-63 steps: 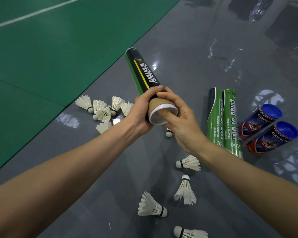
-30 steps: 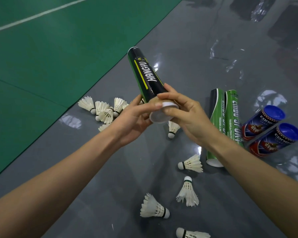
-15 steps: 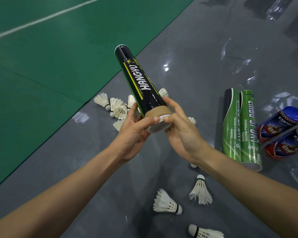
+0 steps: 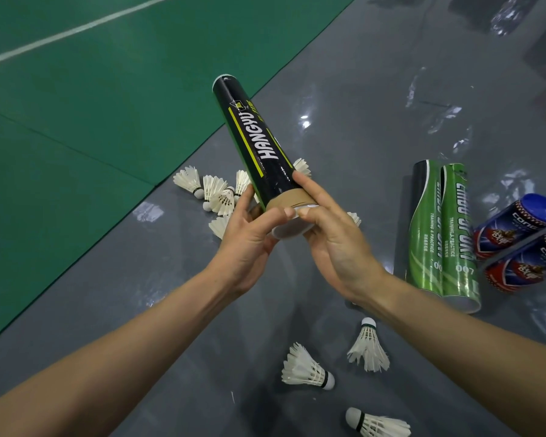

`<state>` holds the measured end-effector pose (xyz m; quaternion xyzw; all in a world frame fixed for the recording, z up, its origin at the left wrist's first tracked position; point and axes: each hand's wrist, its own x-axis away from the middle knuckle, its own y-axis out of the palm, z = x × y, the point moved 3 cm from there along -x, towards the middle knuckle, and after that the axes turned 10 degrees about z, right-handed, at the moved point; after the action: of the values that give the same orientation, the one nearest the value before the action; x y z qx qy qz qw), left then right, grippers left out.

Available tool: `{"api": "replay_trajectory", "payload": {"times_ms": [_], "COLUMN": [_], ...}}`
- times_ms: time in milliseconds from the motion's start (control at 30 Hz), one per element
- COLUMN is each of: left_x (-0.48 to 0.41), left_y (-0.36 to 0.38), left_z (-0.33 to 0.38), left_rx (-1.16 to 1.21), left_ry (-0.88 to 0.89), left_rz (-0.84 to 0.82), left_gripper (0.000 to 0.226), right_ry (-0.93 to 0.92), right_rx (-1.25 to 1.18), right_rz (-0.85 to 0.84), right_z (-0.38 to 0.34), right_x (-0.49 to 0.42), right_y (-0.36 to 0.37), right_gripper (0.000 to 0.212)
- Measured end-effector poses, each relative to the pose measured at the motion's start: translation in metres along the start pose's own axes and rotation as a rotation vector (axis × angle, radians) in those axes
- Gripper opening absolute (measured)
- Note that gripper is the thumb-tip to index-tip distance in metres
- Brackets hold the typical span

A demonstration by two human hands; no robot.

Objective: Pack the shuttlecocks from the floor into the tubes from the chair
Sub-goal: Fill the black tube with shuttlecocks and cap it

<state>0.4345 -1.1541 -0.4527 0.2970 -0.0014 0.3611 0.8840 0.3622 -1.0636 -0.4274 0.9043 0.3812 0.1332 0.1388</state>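
Fingers (image 4: 309, 192) of left hand (image 4: 246, 244) and right hand (image 4: 338, 247) clamp black tube (image 4: 259, 146) near its white cap (image 4: 292, 229); long axis tilts up, far end toward green court (image 4: 76, 105).

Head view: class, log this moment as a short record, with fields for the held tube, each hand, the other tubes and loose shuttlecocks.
Held tube: black tube, tilted, white cap at its near end
Left hand: left hand grips the tube near the cap
Right hand: right hand pinches the cap, forefinger along the tube
Other tubes: two green tubes and two blue-capped tubes lying on the grey floor
Loose: shuttlecocks clustered beyond the hands, three more in plain view nearer the camera
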Motion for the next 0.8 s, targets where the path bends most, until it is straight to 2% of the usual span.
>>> {"api": "replay_trajectory", "payload": {"times_ms": [100, 267, 367, 467, 567, 800], "left_x": [0.001, 0.001, -0.006, -0.010, -0.008, -0.002], "left_y": [-0.001, -0.002, 0.000, 0.000, 0.002, -0.003], "left_z": [0.000, 0.010, 0.028, 0.041, 0.045, 0.042], "left_rx": [-0.009, 0.059, 0.095, 0.108, 0.078, 0.094], "left_ry": [-0.001, -0.083, -0.112, -0.078, -0.051, -0.047], "left_rz": [0.015, -0.001, -0.033, 0.026, 0.013, 0.077], "left_gripper": [0.066, 0.076, 0.075, 0.074, 0.055, 0.055], "right_ry": [-0.016, -0.122, -0.220, -0.223, -0.231, -0.244], "right_rx": [0.030, 0.196, 0.345, 0.255, 0.248, 0.478], "right_rz": [0.002, 0.018, -0.079, -0.166, -0.190, -0.200], "right_z": [0.002, -0.001, -0.010, -0.024, -0.032, -0.028], "right_x": [0.001, 0.000, -0.005, -0.010, -0.013, -0.012], "right_y": [0.002, 0.004, 0.008, 0.013, 0.016, 0.020], "right_gripper": [0.042, 0.029, 0.035, 0.044, 0.050, 0.058]}}
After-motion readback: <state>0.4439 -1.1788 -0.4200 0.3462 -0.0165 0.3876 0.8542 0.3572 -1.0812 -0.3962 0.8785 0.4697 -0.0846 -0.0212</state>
